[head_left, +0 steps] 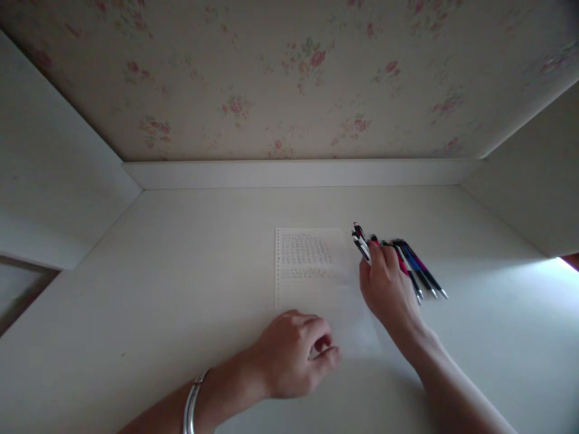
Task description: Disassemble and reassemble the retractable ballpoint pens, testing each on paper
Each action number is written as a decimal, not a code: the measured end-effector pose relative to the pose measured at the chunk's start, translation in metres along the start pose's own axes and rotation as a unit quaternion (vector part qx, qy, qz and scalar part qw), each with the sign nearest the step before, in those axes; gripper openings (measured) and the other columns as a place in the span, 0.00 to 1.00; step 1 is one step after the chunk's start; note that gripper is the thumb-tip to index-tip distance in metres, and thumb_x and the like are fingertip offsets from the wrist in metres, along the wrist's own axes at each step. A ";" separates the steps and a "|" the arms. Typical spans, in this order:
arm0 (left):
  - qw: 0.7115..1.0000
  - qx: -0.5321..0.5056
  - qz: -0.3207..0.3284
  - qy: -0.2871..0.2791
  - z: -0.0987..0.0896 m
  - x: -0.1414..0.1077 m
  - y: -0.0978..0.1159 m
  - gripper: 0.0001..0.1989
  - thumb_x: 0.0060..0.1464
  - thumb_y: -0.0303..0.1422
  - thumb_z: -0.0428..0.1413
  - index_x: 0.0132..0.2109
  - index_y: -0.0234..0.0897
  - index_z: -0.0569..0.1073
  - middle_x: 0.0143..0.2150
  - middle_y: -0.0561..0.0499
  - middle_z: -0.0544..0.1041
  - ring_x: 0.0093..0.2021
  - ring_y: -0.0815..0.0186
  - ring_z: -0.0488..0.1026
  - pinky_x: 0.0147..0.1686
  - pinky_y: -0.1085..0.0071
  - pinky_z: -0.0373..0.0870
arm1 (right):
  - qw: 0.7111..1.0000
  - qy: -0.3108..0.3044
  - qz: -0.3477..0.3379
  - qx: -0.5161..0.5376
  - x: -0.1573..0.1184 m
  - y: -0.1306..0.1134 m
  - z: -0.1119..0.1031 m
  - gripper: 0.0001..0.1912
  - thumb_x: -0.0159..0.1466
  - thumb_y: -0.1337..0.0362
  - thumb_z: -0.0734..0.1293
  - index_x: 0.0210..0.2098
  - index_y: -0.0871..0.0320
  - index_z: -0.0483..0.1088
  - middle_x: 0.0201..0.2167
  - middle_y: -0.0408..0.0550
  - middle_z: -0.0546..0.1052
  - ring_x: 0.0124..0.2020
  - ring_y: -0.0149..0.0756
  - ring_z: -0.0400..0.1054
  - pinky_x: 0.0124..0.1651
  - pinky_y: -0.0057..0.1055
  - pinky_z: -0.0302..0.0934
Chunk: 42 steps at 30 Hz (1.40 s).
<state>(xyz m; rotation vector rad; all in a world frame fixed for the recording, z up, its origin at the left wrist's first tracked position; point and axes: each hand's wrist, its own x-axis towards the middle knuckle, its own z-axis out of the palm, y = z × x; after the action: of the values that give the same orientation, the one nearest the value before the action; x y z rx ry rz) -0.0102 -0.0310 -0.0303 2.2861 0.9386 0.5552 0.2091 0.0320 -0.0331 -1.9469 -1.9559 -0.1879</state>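
Note:
My right hand (389, 289) is closed on a white-and-black pen (361, 246), whose one end sticks out past the fingertips at the left. Another dark pen end (359, 229) shows just beyond it; whether that one is also held I cannot tell. Under and beside this hand lie several pens (423, 269) in a fan, dark, blue, purple and red, partly covered by the fingers. My left hand (298, 352) rests at the lower part of a handwritten sheet (307, 292) with punched holes down its left edge. Its fingers are curled in toward the thumb; anything inside is hidden.
The white desktop (190, 265) carries the paper and pens. A low white ledge (298, 173) and flowered wallpaper (235, 78) close off the back. White panels stand at the left (54, 157) and right (520, 175). A silver bracelet (193, 402) circles my left wrist.

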 end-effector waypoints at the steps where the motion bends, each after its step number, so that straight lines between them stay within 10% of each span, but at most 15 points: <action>1: 0.999 -0.038 -0.020 -0.003 -0.006 0.002 0.001 0.08 0.67 0.36 0.54 0.41 0.37 0.72 0.32 0.53 0.78 0.30 0.69 0.76 0.30 0.74 0.70 | 1.000 0.008 -0.005 0.028 -0.003 -0.005 -0.004 0.19 0.72 0.65 0.54 0.59 0.64 0.64 0.51 0.67 0.73 0.41 0.51 0.75 0.33 0.40 0.70; 6: 0.934 -0.270 -0.179 0.147 -0.019 0.012 0.003 0.28 0.63 0.50 0.56 0.60 0.37 0.66 0.60 0.36 0.69 0.49 0.59 0.76 0.45 0.63 0.77 | 0.972 -0.035 -0.092 0.211 -0.043 -0.054 -0.011 0.23 0.73 0.67 0.55 0.67 0.56 0.57 0.49 0.59 0.74 0.38 0.42 0.77 0.36 0.35 0.75; 9: 0.897 -0.350 -0.205 0.175 -0.013 0.017 0.007 0.23 0.62 0.51 0.57 0.54 0.38 0.71 0.53 0.40 0.75 0.54 0.55 0.74 0.56 0.59 0.72 | 0.939 -0.082 -0.121 0.312 -0.066 -0.086 -0.007 0.41 0.68 0.73 0.58 0.75 0.51 0.37 0.53 0.62 0.69 0.42 0.47 0.77 0.38 0.42 0.78; 13: 0.837 -0.391 -0.285 0.258 -0.007 0.020 0.009 0.22 0.66 0.51 0.49 0.52 0.38 0.73 0.46 0.44 0.80 0.49 0.57 0.78 0.54 0.61 0.73 | 0.912 -0.135 -0.121 0.368 -0.071 -0.105 -0.006 0.43 0.63 0.79 0.58 0.74 0.50 0.43 0.56 0.61 0.67 0.48 0.50 0.75 0.46 0.50 0.78; 19: 0.854 -0.249 -0.353 0.289 -0.029 0.026 -0.023 0.23 0.66 0.54 0.46 0.46 0.38 0.70 0.35 0.48 0.79 0.36 0.59 0.80 0.37 0.66 0.77 | 0.879 -0.166 -0.134 0.426 -0.063 -0.099 -0.019 0.34 0.68 0.70 0.64 0.71 0.52 0.50 0.63 0.60 0.65 0.58 0.50 0.70 0.56 0.49 0.74; 27: 0.873 0.113 -0.416 0.227 -0.115 0.018 -0.125 0.20 0.64 0.38 0.49 0.58 0.33 0.68 0.58 0.33 0.73 0.55 0.43 0.74 0.53 0.53 0.69 | 0.925 -0.111 -0.071 0.356 -0.055 -0.050 -0.016 0.14 0.72 0.64 0.61 0.57 0.54 0.66 0.54 0.58 0.72 0.37 0.38 0.76 0.38 0.40 0.77; 33: 0.832 0.302 -0.436 0.164 -0.151 0.005 -0.159 0.28 0.64 0.47 0.47 0.58 0.28 0.68 0.53 0.27 0.72 0.50 0.34 0.75 0.46 0.47 0.71 | 0.996 0.035 -0.005 0.087 -0.027 0.011 -0.014 0.18 0.69 0.55 0.64 0.54 0.57 0.71 0.56 0.64 0.70 0.55 0.59 0.69 0.53 0.58 0.68; 42: 0.818 0.382 -0.408 0.138 -0.166 0.014 -0.186 0.27 0.69 0.44 0.39 0.59 0.29 0.68 0.52 0.29 0.74 0.48 0.40 0.76 0.41 0.53 0.72 | 0.980 -0.103 0.164 -0.046 0.003 0.095 -0.020 0.27 0.70 0.50 0.57 0.61 0.59 0.67 0.55 0.64 0.74 0.51 0.57 0.71 0.52 0.51 0.65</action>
<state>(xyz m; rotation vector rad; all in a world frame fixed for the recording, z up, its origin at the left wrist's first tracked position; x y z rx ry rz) -0.1854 0.1464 -0.0300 2.0906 2.4680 0.1066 0.3064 0.0308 -0.0297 -2.3982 -1.7358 0.0145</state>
